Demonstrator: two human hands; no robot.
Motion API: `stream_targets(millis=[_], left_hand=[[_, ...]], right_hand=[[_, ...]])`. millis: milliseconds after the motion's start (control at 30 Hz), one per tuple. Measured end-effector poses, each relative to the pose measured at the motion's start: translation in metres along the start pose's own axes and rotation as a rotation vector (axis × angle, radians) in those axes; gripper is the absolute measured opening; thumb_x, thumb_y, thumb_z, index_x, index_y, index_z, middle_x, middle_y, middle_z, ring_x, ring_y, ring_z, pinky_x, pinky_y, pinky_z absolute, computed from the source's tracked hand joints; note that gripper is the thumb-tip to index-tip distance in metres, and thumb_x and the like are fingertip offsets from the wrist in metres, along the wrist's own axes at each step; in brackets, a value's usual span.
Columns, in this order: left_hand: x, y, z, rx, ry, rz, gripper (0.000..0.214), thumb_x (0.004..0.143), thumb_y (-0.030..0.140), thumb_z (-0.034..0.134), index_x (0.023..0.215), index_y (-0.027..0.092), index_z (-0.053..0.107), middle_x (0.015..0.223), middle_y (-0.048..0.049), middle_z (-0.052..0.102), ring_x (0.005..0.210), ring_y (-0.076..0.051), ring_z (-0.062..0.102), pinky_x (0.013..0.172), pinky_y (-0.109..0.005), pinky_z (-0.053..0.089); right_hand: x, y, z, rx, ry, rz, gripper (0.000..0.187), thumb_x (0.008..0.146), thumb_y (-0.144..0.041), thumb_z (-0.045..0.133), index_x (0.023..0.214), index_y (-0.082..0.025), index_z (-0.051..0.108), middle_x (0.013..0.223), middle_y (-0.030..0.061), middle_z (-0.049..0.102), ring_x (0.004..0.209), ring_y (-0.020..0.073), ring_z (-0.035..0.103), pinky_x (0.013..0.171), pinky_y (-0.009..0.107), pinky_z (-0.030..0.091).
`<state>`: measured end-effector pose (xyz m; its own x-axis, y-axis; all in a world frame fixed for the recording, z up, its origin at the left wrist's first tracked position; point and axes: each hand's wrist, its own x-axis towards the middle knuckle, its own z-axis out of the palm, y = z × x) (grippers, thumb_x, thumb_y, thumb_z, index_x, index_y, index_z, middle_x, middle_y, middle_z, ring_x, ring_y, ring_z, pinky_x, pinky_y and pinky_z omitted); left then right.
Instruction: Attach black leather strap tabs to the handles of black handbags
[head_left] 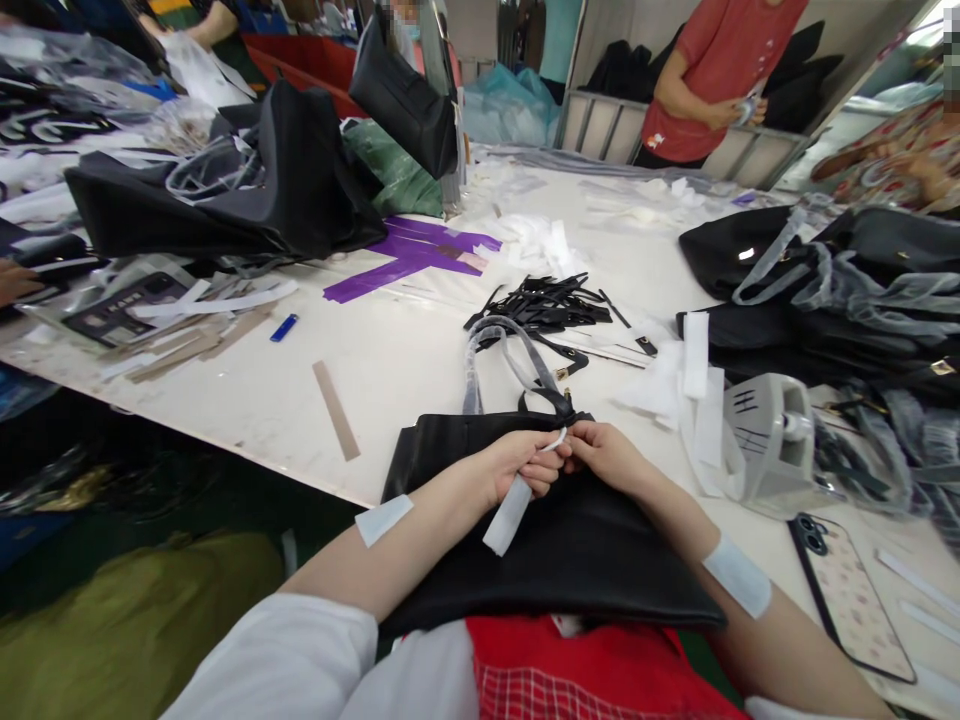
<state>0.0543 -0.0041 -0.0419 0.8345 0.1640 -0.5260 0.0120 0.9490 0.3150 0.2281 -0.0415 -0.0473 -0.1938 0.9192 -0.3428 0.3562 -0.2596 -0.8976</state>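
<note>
A black leather handbag (pixel 570 560) lies flat at the near table edge, partly over my lap. Its plastic-wrapped handles (pixel 499 350) arch away from me. My left hand (pixel 517 465) is closed on a white strip of foam or paper (pixel 510 512) that hangs down over the bag. My right hand (pixel 604 455) is closed too, pinching the other end of that strip at the base of the handle. The two hands touch each other. White strips are stuck on both of my forearms.
Black straps (pixel 547 300) are piled mid-table; purple tape (pixel 409 262) lies beyond. White strips (pixel 694 385), a grey tape dispenser (pixel 772 435) and a phone (pixel 851 595) sit right. More black bags (pixel 247 195) lie left and right (pixel 840 290). Other people stand at the far side (pixel 712 80).
</note>
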Motion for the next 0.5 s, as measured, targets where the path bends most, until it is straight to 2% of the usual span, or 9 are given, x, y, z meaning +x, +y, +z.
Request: stream_targets(millis=[167, 267, 333, 367, 433, 500], left_hand=[[0.004, -0.007, -0.001, 0.062, 0.058, 0.083, 0.024, 0.092, 0.027, 0.040, 0.074, 0.015, 0.051, 0.045, 0.0101, 0.021, 0.033, -0.004, 0.012, 0.034, -0.015, 0.010], [0.007, -0.011, 0.003, 0.261, 0.144, 0.194, 0.030, 0.094, 0.034, 0.038, 0.076, 0.016, 0.053, 0.045, 0.0100, 0.020, 0.035, -0.005, 0.011, 0.036, -0.018, 0.010], [0.007, -0.013, 0.007, 0.526, 0.302, 0.346, 0.036, 0.094, 0.039, 0.036, 0.075, 0.016, 0.055, 0.046, 0.0079, 0.026, 0.038, -0.007, 0.018, 0.039, -0.020, 0.017], [0.006, -0.014, 0.009, 0.704, 0.401, 0.451, 0.037, 0.094, 0.039, 0.035, 0.074, 0.016, 0.056, 0.049, 0.0054, 0.034, 0.041, -0.008, 0.027, 0.042, -0.020, 0.024], [0.003, -0.014, 0.013, 1.102, 0.601, 0.639, 0.035, 0.094, 0.036, 0.036, 0.077, 0.016, 0.059, 0.064, -0.0020, 0.053, 0.058, -0.013, 0.048, 0.058, -0.024, 0.039], [-0.001, -0.015, 0.015, 1.432, 0.750, 0.705, 0.033, 0.095, 0.034, 0.035, 0.084, 0.016, 0.060, 0.083, -0.0082, 0.062, 0.079, -0.019, 0.056, 0.076, -0.031, 0.043]], right_hand=[[0.003, 0.003, 0.004, -0.046, 0.082, 0.032, 0.022, 0.079, -0.037, 0.059, 0.066, -0.020, 0.062, 0.057, 0.0007, 0.066, 0.054, 0.0163, 0.062, 0.052, 0.024, 0.046], [0.006, 0.006, 0.002, -0.095, 0.143, 0.069, 0.033, 0.078, -0.039, 0.063, 0.052, -0.019, 0.059, 0.047, 0.0023, 0.062, 0.045, 0.0159, 0.058, 0.045, 0.024, 0.041], [0.006, 0.005, 0.000, -0.101, 0.156, 0.069, 0.036, 0.078, -0.042, 0.064, 0.051, -0.019, 0.058, 0.046, 0.0027, 0.061, 0.043, 0.0152, 0.057, 0.044, 0.024, 0.040], [0.005, 0.004, -0.001, -0.096, 0.150, 0.060, 0.035, 0.079, -0.044, 0.063, 0.054, -0.019, 0.060, 0.049, 0.0029, 0.063, 0.044, 0.0150, 0.057, 0.045, 0.024, 0.041], [0.003, 0.001, -0.004, -0.055, 0.140, 0.030, 0.034, 0.078, -0.049, 0.061, 0.064, -0.018, 0.064, 0.060, 0.0034, 0.067, 0.049, 0.0145, 0.060, 0.048, 0.023, 0.045], [0.000, -0.004, -0.008, 0.030, 0.155, 0.006, 0.037, 0.076, -0.054, 0.063, 0.075, -0.018, 0.065, 0.067, 0.0039, 0.069, 0.052, 0.0138, 0.061, 0.050, 0.023, 0.047]])
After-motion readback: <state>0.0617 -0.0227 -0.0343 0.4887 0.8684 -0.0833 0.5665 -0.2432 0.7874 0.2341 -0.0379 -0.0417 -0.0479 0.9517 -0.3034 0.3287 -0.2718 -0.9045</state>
